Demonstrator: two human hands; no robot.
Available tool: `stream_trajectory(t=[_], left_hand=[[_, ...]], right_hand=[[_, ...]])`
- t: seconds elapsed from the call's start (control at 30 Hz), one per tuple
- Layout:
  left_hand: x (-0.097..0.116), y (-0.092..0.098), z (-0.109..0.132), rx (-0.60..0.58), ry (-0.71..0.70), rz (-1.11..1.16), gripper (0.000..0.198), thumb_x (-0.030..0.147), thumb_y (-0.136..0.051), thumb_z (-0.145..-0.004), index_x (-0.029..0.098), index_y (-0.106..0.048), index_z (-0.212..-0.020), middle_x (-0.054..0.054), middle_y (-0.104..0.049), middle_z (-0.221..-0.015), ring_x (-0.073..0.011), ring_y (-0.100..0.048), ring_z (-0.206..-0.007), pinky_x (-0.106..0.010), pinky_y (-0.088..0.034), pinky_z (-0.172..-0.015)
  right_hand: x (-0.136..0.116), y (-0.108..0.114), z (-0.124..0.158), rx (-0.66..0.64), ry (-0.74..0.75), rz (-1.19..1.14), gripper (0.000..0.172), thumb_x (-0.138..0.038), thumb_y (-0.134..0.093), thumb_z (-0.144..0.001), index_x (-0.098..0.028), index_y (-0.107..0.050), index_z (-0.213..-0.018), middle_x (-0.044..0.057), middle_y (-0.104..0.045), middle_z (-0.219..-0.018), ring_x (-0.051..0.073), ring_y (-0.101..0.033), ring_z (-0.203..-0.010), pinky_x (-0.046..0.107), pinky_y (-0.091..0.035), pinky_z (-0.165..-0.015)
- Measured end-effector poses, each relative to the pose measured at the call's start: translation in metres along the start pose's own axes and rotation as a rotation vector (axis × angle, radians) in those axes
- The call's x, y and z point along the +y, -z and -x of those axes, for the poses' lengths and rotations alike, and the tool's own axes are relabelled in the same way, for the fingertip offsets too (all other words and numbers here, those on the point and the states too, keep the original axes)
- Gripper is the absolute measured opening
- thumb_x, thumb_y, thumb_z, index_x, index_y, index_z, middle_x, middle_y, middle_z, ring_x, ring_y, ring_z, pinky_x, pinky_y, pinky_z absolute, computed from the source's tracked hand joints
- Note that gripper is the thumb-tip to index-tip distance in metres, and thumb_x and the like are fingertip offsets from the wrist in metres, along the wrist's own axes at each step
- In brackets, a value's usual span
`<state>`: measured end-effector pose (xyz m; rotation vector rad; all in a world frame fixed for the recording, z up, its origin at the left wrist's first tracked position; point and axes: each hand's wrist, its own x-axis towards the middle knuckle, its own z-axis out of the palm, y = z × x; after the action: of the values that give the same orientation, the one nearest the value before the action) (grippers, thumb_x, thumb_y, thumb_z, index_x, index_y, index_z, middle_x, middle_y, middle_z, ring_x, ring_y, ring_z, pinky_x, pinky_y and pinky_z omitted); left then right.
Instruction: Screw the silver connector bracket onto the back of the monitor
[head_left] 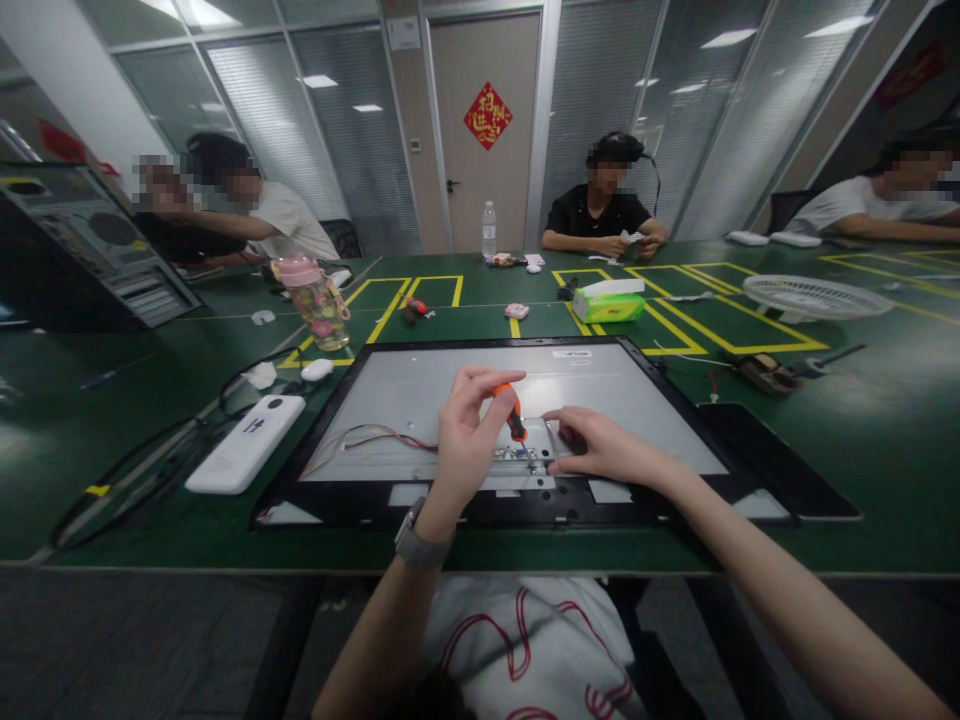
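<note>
A large flat-screen panel [442, 385] lies back side up on the table, with a black frame around its silvery back. My left hand [472, 425] is closed around the handle of an orange and black screwdriver [514, 412], which leans with its tip down at a small circuit board [514, 454] near the panel's front edge. Beside the tip, the thumb and forefinger of my right hand [600, 445] grip the edges of a small metal plate [553, 440]; its other fingers are curled under. Thin coloured wires [382, 437] run left from the board across the panel.
Left of the panel lie a white power bank [246, 445], a black cable [135, 480] and a pink-lidded bottle [313, 305]. Behind stands a green tissue pack [609, 300]. On the right are a black slab [780, 460], a power tool [769, 373] and a fan grille [814, 297]. Several people sit around.
</note>
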<state>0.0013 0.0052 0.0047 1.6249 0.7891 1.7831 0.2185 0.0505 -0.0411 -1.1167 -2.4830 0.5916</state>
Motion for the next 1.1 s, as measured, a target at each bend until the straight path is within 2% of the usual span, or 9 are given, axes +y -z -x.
stream_trajectory(t=[0.07, 0.2, 0.37, 0.53, 0.63, 0.8, 0.87, 1.0, 1.1], left_hand=[[0.0014, -0.0001, -0.0001, -0.006, 0.009, -0.008, 0.018, 0.029, -0.06, -0.091, 0.022, -0.074, -0.1, -0.003, -0.061, -0.088, -0.0122, -0.06, -0.077, -0.024, -0.05, -0.072], [0.0013, 0.0003, 0.0001, -0.027, 0.052, 0.026, 0.025, 0.028, -0.049, -0.097, 0.023, -0.07, -0.109, -0.006, -0.066, -0.098, -0.0151, -0.062, -0.093, -0.027, -0.049, -0.084], [0.0012, 0.0005, -0.0006, -0.013, -0.015, -0.015, 0.016, 0.027, -0.063, -0.088, 0.022, -0.074, -0.098, -0.004, -0.06, -0.091, -0.0139, -0.059, -0.087, -0.024, -0.049, -0.08], [-0.0014, 0.0018, 0.0018, -0.051, 0.094, 0.089, 0.029, 0.03, -0.049, -0.096, 0.02, -0.068, -0.116, -0.007, -0.069, -0.101, -0.0176, -0.064, -0.097, -0.03, -0.049, -0.089], [-0.003, 0.002, 0.0025, -0.067, 0.111, 0.147, 0.032, 0.03, -0.047, -0.096, 0.019, -0.066, -0.121, -0.008, -0.07, -0.107, -0.0201, -0.065, -0.104, -0.034, -0.048, -0.095], [-0.0032, 0.0007, 0.001, -0.035, 0.049, 0.008, 0.023, 0.028, -0.065, -0.086, 0.022, -0.072, -0.107, -0.006, -0.065, -0.099, -0.0161, -0.062, -0.09, -0.029, -0.051, -0.083], [-0.0036, 0.0006, 0.001, -0.033, 0.03, -0.003, 0.022, 0.028, -0.065, -0.086, 0.023, -0.073, -0.106, -0.006, -0.064, -0.101, -0.0155, -0.061, -0.089, -0.028, -0.05, -0.083], [-0.0038, 0.0009, 0.0018, -0.1, 0.092, 0.111, 0.029, 0.03, -0.049, -0.096, 0.022, -0.069, -0.116, -0.008, -0.067, -0.107, -0.0178, -0.063, -0.098, -0.032, -0.049, -0.089], [-0.0026, 0.001, 0.0014, -0.055, 0.058, 0.056, 0.022, 0.026, -0.063, -0.088, 0.022, -0.073, -0.107, -0.005, -0.065, -0.096, -0.015, -0.062, -0.088, -0.028, -0.05, -0.081]], right_hand=[[-0.0016, 0.0006, 0.0003, -0.001, -0.009, -0.003, 0.061, -0.046, -0.076, -0.075, -0.014, -0.057, -0.124, 0.003, -0.057, -0.083, 0.021, -0.055, -0.077, 0.032, -0.045, -0.07], [-0.0034, 0.0008, -0.0001, -0.013, -0.02, 0.001, 0.06, -0.044, -0.076, -0.076, -0.014, -0.056, -0.124, 0.003, -0.057, -0.083, 0.021, -0.055, -0.077, 0.032, -0.045, -0.071], [-0.0018, -0.0001, -0.001, -0.011, -0.006, 0.001, 0.06, -0.046, -0.075, -0.076, -0.015, -0.056, -0.123, 0.003, -0.057, -0.083, 0.021, -0.055, -0.077, 0.031, -0.045, -0.07], [-0.0013, -0.0002, -0.0008, -0.001, -0.005, -0.017, 0.06, -0.047, -0.076, -0.075, -0.015, -0.057, -0.122, 0.003, -0.057, -0.082, 0.02, -0.055, -0.075, 0.031, -0.045, -0.07], [-0.0019, -0.0001, -0.0008, 0.007, -0.008, -0.024, 0.06, -0.047, -0.076, -0.074, -0.015, -0.058, -0.121, 0.003, -0.058, -0.082, 0.021, -0.055, -0.074, 0.031, -0.045, -0.069], [-0.0033, 0.0, -0.001, 0.005, -0.011, -0.013, 0.061, -0.046, -0.076, -0.074, -0.012, -0.058, -0.122, 0.004, -0.059, -0.082, 0.021, -0.055, -0.074, 0.032, -0.045, -0.068], [-0.0035, 0.0, -0.0011, 0.005, -0.013, -0.01, 0.062, -0.046, -0.076, -0.074, -0.013, -0.058, -0.123, 0.004, -0.059, -0.082, 0.021, -0.055, -0.074, 0.032, -0.045, -0.068], [-0.0029, -0.0002, -0.0011, 0.005, -0.01, -0.003, 0.06, -0.046, -0.076, -0.075, -0.013, -0.058, -0.123, 0.004, -0.058, -0.082, 0.021, -0.055, -0.075, 0.031, -0.045, -0.068], [-0.0022, -0.0003, -0.0011, 0.011, -0.009, -0.007, 0.06, -0.046, -0.076, -0.074, -0.014, -0.059, -0.122, 0.003, -0.058, -0.082, 0.02, -0.055, -0.075, 0.031, -0.045, -0.067]])
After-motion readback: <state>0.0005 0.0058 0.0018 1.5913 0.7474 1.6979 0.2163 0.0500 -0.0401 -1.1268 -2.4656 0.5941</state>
